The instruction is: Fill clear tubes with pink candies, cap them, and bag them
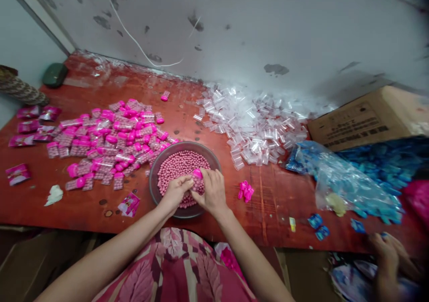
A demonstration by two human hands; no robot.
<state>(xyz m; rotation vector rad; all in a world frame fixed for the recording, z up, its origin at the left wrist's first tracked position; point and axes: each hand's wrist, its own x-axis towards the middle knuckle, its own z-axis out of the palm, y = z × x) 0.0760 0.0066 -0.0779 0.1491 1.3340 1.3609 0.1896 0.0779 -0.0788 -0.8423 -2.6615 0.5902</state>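
Over a dark round bowl (153, 183) filled with small pink balls (181, 160), both my hands meet around a small clear bottle (197, 185) with a bright pink cap. My right hand (213, 192) is closed round its side, fingers by the cap. My left hand (176, 194) pinches the bottle from the other side. Fingers partly hide the bottle, but pink balls seem to show inside. To the left spreads a heap of capped bottles (115, 136) full of pink balls. Several loose pink caps (246, 191) lie right of the bowl.
Clear bottles (254, 132) are piled by the wall. A cardboard box (355, 119) and a plastic bag with blue pieces (351, 181) stand at the right. Pink packets (28, 127) lie far left. Another person's hands (385, 248) are at the lower right table edge.
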